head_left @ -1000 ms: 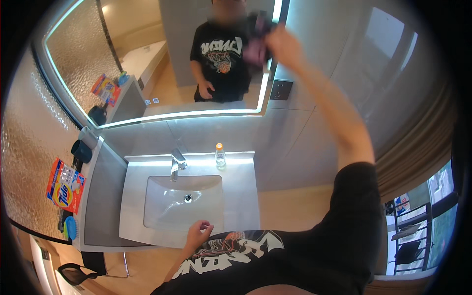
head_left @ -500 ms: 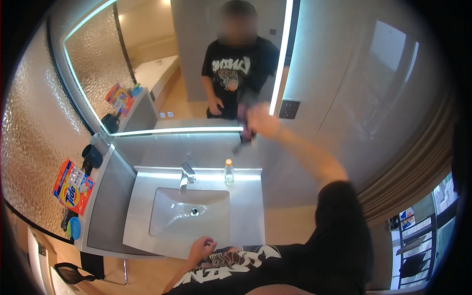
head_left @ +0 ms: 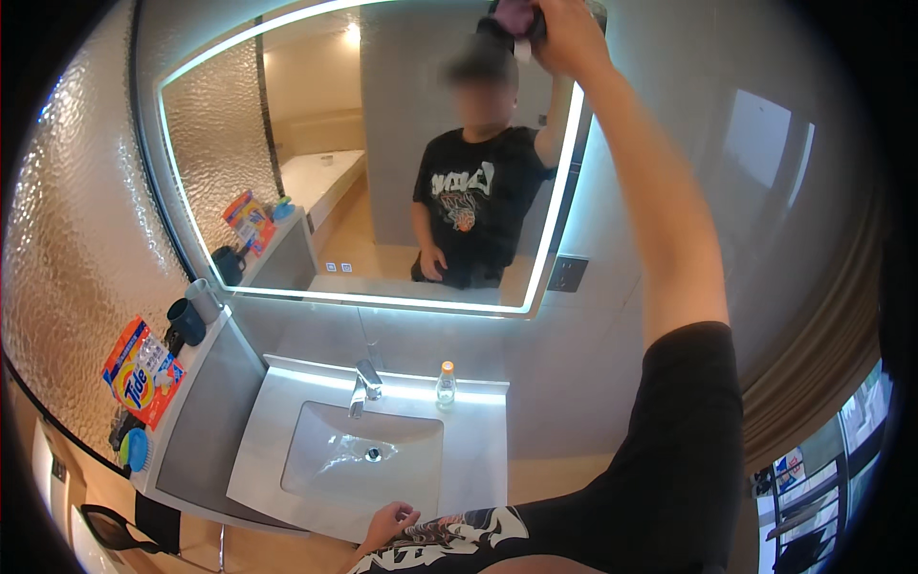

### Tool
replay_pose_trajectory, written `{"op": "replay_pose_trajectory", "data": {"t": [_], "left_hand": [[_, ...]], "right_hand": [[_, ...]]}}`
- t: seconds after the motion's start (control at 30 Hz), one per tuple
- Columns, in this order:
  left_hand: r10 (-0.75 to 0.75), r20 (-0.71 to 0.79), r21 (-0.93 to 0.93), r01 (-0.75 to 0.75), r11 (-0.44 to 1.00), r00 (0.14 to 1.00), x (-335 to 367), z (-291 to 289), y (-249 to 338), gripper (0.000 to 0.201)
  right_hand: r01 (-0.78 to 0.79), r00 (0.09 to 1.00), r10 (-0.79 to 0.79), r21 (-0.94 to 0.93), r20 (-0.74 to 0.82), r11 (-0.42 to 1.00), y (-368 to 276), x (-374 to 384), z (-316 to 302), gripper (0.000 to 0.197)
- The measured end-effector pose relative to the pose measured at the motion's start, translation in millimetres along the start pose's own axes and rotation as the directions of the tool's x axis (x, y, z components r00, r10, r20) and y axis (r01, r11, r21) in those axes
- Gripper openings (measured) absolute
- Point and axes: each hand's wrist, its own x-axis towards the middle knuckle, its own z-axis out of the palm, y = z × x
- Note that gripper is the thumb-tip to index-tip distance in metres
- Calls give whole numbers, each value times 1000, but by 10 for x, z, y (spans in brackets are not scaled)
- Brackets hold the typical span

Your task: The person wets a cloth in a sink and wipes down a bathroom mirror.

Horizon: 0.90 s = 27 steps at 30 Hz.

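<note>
My right hand (head_left: 572, 40) is raised at the upper right corner of the lit mirror (head_left: 402, 191). Its fingers are closed on a bunched purple-and-black cloth (head_left: 516, 17), pressed at the glass; the cloth's upper part runs to the edge of the picture. Low in front of my body, my left hand (head_left: 394, 521) hangs by the front edge of the washbasin counter (head_left: 251, 469). Its fingers are loosely curled and nothing shows in them. Behind the sink (head_left: 363, 445) stand a chrome faucet (head_left: 364, 387) and a clear bottle with an orange cap (head_left: 446, 386).
On the left ledge are an orange detergent pouch (head_left: 143, 373), a dark mug (head_left: 186, 321), a grey cup (head_left: 203, 299) and a blue brush (head_left: 140, 450). A wall socket (head_left: 568, 274) sits right of the mirror. A black chair (head_left: 120, 528) is at lower left, a curtain (head_left: 813, 373) at right.
My right hand has moved up with the cloth from the mirror's lower right corner to its upper right. The view has tilted upward. My left hand stays low by the counter.
</note>
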Motion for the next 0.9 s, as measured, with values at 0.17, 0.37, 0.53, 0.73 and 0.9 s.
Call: {"op": "replay_pose_trajectory", "data": {"t": [0.17,0.37,0.53,0.73,0.9], "left_hand": [[-8,-17,47,9,999,1000,17,-74,44,37],[102,-49,54,-99,994,994,75,-30,-170,34],[705,-22,400,-640,656,709,949,-126,1484,51],[997,-75,683,-729,40,-15,2353,-932,4194,64],[916,-29,785,-577,-228,-401,2380,-2348,6164,53]], "right_hand": [[12,997,-9,-38,72,999,-175,-592,339,40],[182,443,-182,111,878,977,-1773,-3143,630,13],[128,924,-205,246,323,961,-1737,-4171,704,14],[199,905,-214,79,368,977,-906,-1818,684,7],[-361,932,319,452,169,816,-591,80,159,28]]}}
